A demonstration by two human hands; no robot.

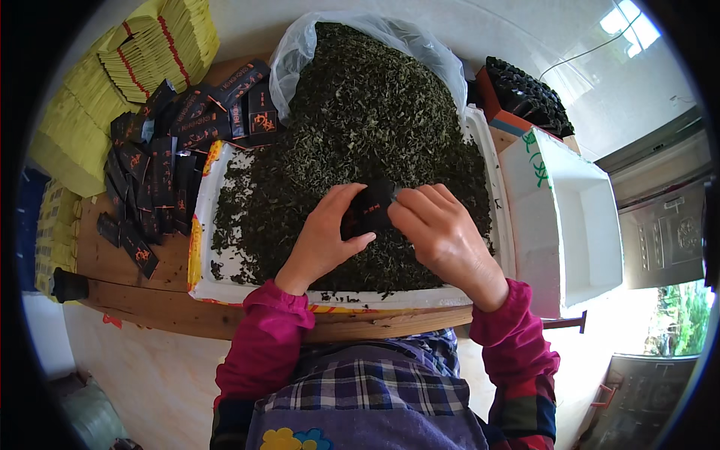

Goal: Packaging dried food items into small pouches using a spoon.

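Observation:
My left hand (329, 230) is wrapped around a black tea packet (371, 207) with orange print, held over the tray. At the packet's right end, the bent fingers of my right hand (441, 230) pinch a bit of clear film. Beneath both hands, a heap of dark loose tea leaves (377, 124) spreads from an open clear plastic bag (292, 62) over a white foam tray (506, 225). A pile of black tea packets (163, 169) lies to the left of the tray on the wooden table (169, 306).
Yellow paper stacks (84, 124) stand behind the packets at the left. A black cup (70, 285) sits at the table's left edge. An orange box (498, 107) of black packets is at the back right, and a white foam box (540, 236) stands right of the tray.

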